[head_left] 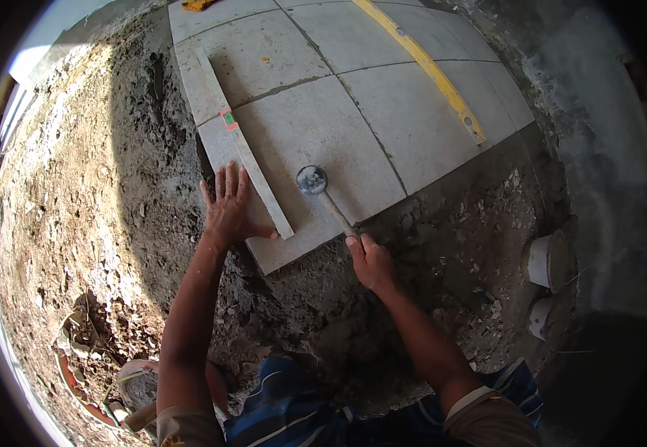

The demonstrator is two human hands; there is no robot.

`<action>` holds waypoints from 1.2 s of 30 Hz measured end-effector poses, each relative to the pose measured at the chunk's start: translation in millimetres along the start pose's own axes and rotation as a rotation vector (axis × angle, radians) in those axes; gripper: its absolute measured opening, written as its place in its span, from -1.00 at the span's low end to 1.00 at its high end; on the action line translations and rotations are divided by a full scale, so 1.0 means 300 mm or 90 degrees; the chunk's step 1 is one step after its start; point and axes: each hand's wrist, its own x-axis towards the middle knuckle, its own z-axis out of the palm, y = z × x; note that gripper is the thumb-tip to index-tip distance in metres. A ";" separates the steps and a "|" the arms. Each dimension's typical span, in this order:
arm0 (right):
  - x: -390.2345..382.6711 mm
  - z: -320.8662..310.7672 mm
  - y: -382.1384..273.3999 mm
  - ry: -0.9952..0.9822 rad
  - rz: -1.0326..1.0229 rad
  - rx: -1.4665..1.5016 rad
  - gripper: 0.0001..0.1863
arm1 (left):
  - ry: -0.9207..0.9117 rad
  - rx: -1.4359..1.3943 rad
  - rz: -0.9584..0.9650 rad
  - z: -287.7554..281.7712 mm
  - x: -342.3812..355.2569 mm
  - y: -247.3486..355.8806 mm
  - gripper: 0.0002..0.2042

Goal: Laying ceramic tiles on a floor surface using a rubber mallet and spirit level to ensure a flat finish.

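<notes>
My right hand (370,262) is closed round the handle of a mallet (312,180), whose round, dusty dark head is over the nearest floor tile (319,123). With fingers spread, my left hand (229,207) lies flat at the left edge of that same pale grey tile. Its thumb reaches the near end of a straight level (252,164), a pale bar with a green vial in a red surround (229,120). The level lies lengthwise across this tile and the one beyond. From this view I cannot tell whether the mallet head touches the tile.
A longer yellow level (435,74) lies on the tiles to the right. Rough wet mortar (323,320) and rubble border the tiles' near edge. Two pale buckets (549,261) stand at the right. A bucket (138,384) and a reddish basin (77,387) sit at the lower left.
</notes>
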 end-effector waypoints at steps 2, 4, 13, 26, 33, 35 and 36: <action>0.025 -0.022 -0.031 -0.012 0.041 0.087 -0.46 | -0.060 -0.054 -0.003 -0.036 0.004 -0.025 0.56; 0.038 -0.033 -0.005 -0.002 0.050 0.110 -0.45 | -0.043 -0.119 -0.031 -0.087 0.025 -0.020 0.49; 0.023 -0.024 0.072 0.014 0.085 0.209 -0.49 | -0.084 -0.084 0.077 -0.069 0.336 0.284 0.26; 0.030 -0.028 0.052 -0.001 0.123 0.144 -0.42 | -0.130 -0.003 -0.019 -0.008 0.364 0.332 0.46; 0.236 -0.069 -0.176 0.147 -0.001 0.430 -0.51 | -0.126 -0.019 -0.020 -0.011 0.351 0.312 0.49; 0.313 -0.056 -0.174 0.170 -0.027 0.340 -0.51 | -0.121 -0.028 -0.014 -0.016 0.358 0.326 0.49; 0.354 -0.037 -0.162 0.188 -0.054 0.254 -0.51 | -0.120 -0.027 -0.016 -0.012 0.361 0.322 0.49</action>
